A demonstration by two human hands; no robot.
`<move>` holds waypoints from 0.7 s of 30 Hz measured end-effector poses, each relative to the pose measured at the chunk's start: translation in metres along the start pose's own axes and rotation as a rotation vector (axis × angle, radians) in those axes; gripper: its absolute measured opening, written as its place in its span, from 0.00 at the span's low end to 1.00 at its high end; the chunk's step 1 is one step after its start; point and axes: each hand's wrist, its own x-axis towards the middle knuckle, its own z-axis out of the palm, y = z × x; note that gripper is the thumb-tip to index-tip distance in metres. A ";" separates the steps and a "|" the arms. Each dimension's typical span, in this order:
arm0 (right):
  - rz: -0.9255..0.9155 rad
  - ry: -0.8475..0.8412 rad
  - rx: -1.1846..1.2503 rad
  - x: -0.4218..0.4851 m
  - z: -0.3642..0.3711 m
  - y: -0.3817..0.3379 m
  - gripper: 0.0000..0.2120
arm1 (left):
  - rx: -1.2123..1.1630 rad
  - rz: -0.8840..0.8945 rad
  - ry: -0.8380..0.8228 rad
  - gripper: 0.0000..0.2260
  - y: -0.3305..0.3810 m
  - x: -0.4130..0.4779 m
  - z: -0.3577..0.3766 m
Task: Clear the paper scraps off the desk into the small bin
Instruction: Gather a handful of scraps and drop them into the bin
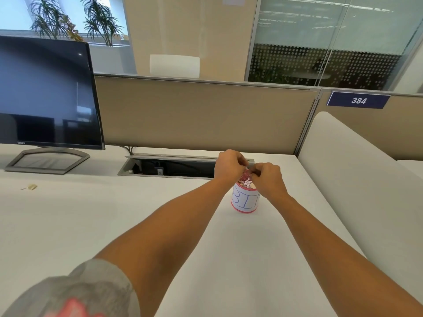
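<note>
Pink-rimmed bin [244, 200] | left hand [229, 165], right hand [267, 177] above it | both grips pinched on paper scraps [246, 174]

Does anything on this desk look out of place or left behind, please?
Yes: one small tan scrap lies alone on the desk in front of the monitor, far left of the bin, where both hands work.

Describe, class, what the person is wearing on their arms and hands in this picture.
Both forearms are bare, and the left hand and right hand wear no gloves; no watch or rings show. Only the left arm shows clothing: a short grey sleeve with a blurred pinkish-red print near the picture's bottom edge.
</note>
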 end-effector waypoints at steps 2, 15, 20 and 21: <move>-0.024 0.037 0.027 -0.008 0.003 -0.006 0.12 | -0.009 0.006 0.025 0.06 -0.004 -0.005 -0.007; -0.034 -0.189 0.009 -0.087 0.066 -0.065 0.11 | 0.061 -0.194 0.041 0.06 -0.111 -0.094 -0.075; -0.093 -0.307 -0.008 -0.117 0.111 -0.105 0.11 | 0.110 -0.282 0.091 0.06 -0.178 -0.136 -0.140; -0.112 -0.325 -0.004 -0.123 0.121 -0.115 0.11 | 0.114 -0.304 0.112 0.07 -0.191 -0.144 -0.155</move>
